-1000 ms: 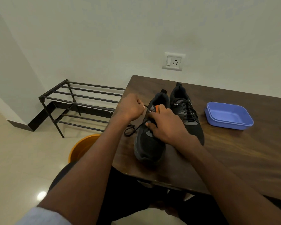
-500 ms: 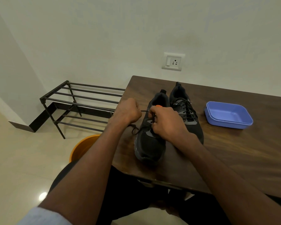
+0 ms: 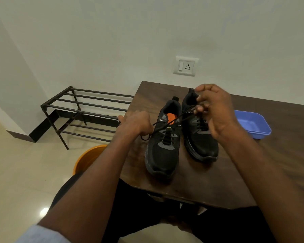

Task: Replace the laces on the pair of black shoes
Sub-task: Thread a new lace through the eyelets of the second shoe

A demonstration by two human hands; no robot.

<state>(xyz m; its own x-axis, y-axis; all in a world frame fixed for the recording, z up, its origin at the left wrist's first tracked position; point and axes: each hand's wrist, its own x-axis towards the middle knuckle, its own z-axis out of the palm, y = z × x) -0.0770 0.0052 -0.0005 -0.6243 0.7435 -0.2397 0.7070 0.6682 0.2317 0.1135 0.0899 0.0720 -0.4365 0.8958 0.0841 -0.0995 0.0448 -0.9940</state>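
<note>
Two black mesh shoes (image 3: pixel 181 137) sit side by side on dark wood-grain table (image 3: pixel 270 163), beside rectangular blue plastic tub (image 3: pixel 253 123). Left hand (image 3: pixel 135 124) fist grips thin black lace (image 3: pixel 172 122); right hand (image 3: pixel 216 109) pinches its other end, taut over left shoe's orange insole (image 3: pixel 171 118).

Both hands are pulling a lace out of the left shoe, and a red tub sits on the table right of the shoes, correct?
Not quite. The head view shows the tub is blue, not red. The rest holds: both hands hold the lace of the left shoe.
</note>
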